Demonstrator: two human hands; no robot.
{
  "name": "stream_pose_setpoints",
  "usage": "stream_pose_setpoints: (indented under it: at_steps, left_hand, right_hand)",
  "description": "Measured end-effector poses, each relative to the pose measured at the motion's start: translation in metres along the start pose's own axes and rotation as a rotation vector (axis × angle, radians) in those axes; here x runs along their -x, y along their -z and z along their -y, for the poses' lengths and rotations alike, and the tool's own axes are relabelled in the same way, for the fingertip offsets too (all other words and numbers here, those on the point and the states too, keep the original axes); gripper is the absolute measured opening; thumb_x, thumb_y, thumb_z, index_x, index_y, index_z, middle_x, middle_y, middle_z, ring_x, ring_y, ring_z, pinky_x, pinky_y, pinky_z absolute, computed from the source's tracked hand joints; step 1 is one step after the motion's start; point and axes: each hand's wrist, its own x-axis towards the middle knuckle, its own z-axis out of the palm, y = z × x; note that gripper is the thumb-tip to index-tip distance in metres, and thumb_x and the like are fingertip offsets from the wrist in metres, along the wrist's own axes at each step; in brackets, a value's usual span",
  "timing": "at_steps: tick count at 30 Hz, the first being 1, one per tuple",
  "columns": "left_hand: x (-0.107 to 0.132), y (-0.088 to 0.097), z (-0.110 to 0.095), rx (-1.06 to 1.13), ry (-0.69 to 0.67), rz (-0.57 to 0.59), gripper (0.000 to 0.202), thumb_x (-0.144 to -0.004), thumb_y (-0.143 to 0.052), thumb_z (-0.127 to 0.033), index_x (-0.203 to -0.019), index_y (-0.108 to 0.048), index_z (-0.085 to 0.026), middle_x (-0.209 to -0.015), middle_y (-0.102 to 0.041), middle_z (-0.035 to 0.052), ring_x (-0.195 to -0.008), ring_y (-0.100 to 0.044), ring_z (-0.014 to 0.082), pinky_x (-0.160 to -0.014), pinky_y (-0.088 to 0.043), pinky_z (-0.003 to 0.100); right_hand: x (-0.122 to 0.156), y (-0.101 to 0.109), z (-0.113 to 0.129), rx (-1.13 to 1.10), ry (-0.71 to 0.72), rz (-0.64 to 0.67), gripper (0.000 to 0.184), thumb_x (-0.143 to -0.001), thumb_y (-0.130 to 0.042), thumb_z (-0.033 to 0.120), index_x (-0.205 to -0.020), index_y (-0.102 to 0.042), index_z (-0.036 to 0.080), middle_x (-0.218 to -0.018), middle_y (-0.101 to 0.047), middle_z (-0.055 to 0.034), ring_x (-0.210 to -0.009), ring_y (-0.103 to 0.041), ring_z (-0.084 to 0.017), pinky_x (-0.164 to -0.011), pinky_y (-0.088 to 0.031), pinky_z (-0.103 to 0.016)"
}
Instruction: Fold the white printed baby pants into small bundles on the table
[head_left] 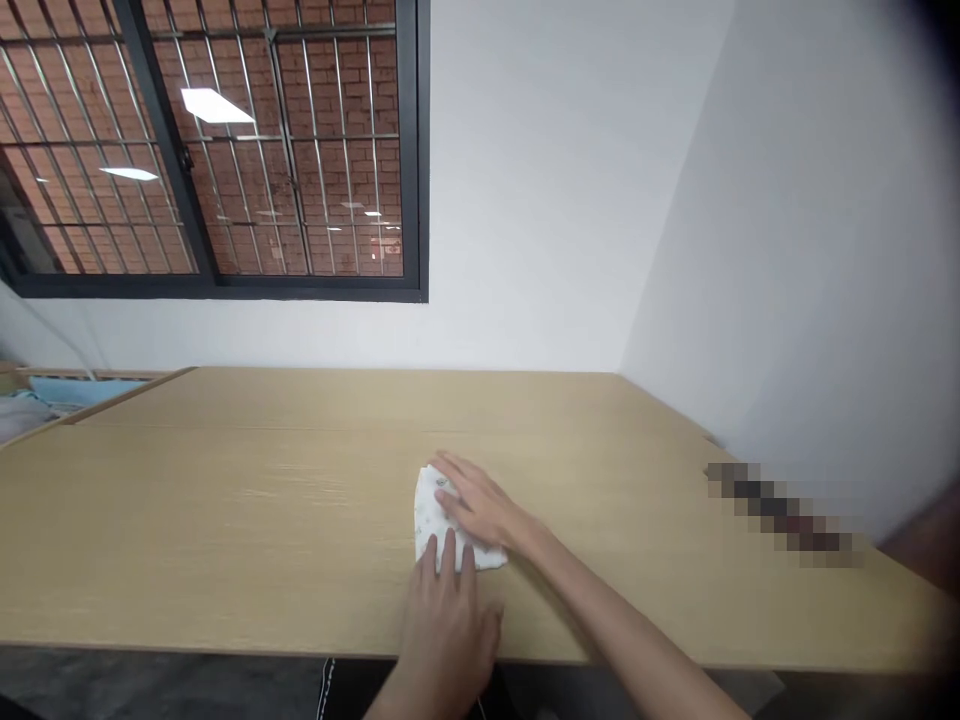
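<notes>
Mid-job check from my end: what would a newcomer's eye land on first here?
Probably the white patterned cloth on the pale table, a little below the picture's centre, with the right hand over it and the left hand's fingers at its near edge. Next, perhaps, the dark-framed window at upper left, with metal bars and a brick wall showing through it.

No legible text; small marks [441, 482] on white cloth [427, 512] unreadable.
</notes>
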Motion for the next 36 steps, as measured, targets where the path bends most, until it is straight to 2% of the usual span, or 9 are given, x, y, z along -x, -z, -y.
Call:
stream_pose_setpoints:
  at_steps: [3,7,10,13,18,24,30,33,36]
  left_hand:
    - [0.022,-0.028,-0.002,-0.079,-0.003,-0.088,0.059,-0.089,-0.059,-0.051,-0.135,-0.058,-0.014,-0.140,-0.058,0.0190,-0.132,-0.047,0.0452,-0.100,-0.049,0.057]
    - [0.033,-0.050,0.021,-0.130,-0.138,-0.176,0.050,-0.088,-0.059,-0.053,-0.121,-0.066,-0.015,-0.118,-0.069,0.0184,-0.112,-0.062,0.0403,-0.093,-0.053,0.055]
    - [0.037,-0.052,0.037,-0.148,-0.192,-0.144,0.042,-0.088,-0.062,-0.050,-0.118,-0.067,-0.021,-0.113,-0.072,0.0133,-0.103,-0.066,0.0352,-0.089,-0.056,0.050]
    - [0.037,-0.049,0.040,-0.163,-0.183,-0.141,0.042,-0.086,-0.063,-0.052,-0.116,-0.068,-0.022,-0.112,-0.072,0.0136,-0.101,-0.066,0.0338,-0.085,-0.057,0.046]
    - [0.032,-0.045,0.029,-0.174,-0.109,-0.180,0.059,-0.087,-0.060,-0.056,-0.134,-0.060,-0.021,-0.135,-0.063,0.0170,-0.123,-0.057,0.0394,-0.091,-0.055,0.050]
    - [0.032,-0.048,0.027,-0.179,-0.127,-0.201,0.063,-0.086,-0.060,-0.058,-0.138,-0.058,-0.022,-0.141,-0.058,0.0182,-0.124,-0.057,0.0407,-0.089,-0.056,0.050]
    - [0.026,-0.035,0.040,-0.103,-0.166,-0.126,0.052,-0.092,-0.057,-0.046,-0.136,-0.057,-0.019,-0.140,-0.060,0.0149,-0.123,-0.060,0.0371,-0.089,-0.059,0.047]
    - [0.016,-0.014,0.062,0.021,-0.199,-0.004,0.035,-0.097,-0.051,-0.029,-0.130,-0.058,-0.017,-0.132,-0.065,0.0117,-0.117,-0.064,0.0282,-0.092,-0.059,0.041]
    - [0.004,0.007,0.084,0.110,-0.175,0.128,0.027,-0.099,-0.049,-0.021,-0.124,-0.059,-0.020,-0.129,-0.066,0.0101,-0.115,-0.064,0.0250,-0.096,-0.057,0.043]
  right_hand:
    - [0.011,0.000,0.029,-0.053,0.200,0.211,0.055,-0.106,-0.034,0.048,-0.157,-0.034,0.025,-0.166,-0.026,-0.0078,-0.153,-0.021,-0.023,-0.124,-0.019,-0.043]
    - [0.021,-0.013,0.042,-0.133,0.317,0.350,0.052,-0.107,-0.034,0.039,-0.156,-0.036,0.022,-0.165,-0.027,-0.0085,-0.153,-0.021,-0.021,-0.126,-0.016,-0.041]
    - [0.023,-0.027,0.033,-0.150,0.306,0.400,0.052,-0.106,-0.036,0.038,-0.157,-0.034,0.026,-0.164,-0.027,-0.0067,-0.153,-0.022,-0.023,-0.126,-0.017,-0.043]
    - [0.021,-0.035,0.017,-0.113,0.276,0.387,0.052,-0.106,-0.038,0.041,-0.157,-0.034,0.029,-0.164,-0.028,-0.0054,-0.152,-0.023,-0.024,-0.126,-0.017,-0.044]
    - [0.000,-0.035,-0.019,0.019,0.181,0.374,0.056,-0.106,-0.030,0.052,-0.158,-0.027,0.031,-0.167,-0.016,-0.0031,-0.155,-0.014,-0.023,-0.126,-0.009,-0.047]
    - [-0.024,-0.034,-0.053,0.093,0.155,0.310,0.060,-0.105,-0.030,0.056,-0.160,-0.021,0.032,-0.167,-0.016,-0.0014,-0.155,-0.012,-0.022,-0.126,-0.008,-0.046]
    - [-0.022,-0.038,-0.056,0.136,0.096,0.100,0.058,-0.107,-0.027,0.049,-0.158,-0.029,0.022,-0.167,-0.021,-0.0096,-0.155,-0.015,-0.022,-0.125,-0.013,-0.047]
    - [-0.018,-0.032,-0.054,0.097,0.045,-0.120,0.050,-0.105,-0.037,0.042,-0.147,-0.046,0.018,-0.157,-0.040,-0.0156,-0.147,-0.031,-0.027,-0.120,-0.024,-0.049]
    - [-0.012,-0.017,-0.054,-0.106,-0.065,-0.193,0.035,-0.101,-0.046,0.043,-0.116,-0.065,0.018,-0.117,-0.067,-0.0131,-0.113,-0.059,-0.026,-0.100,-0.046,-0.044]
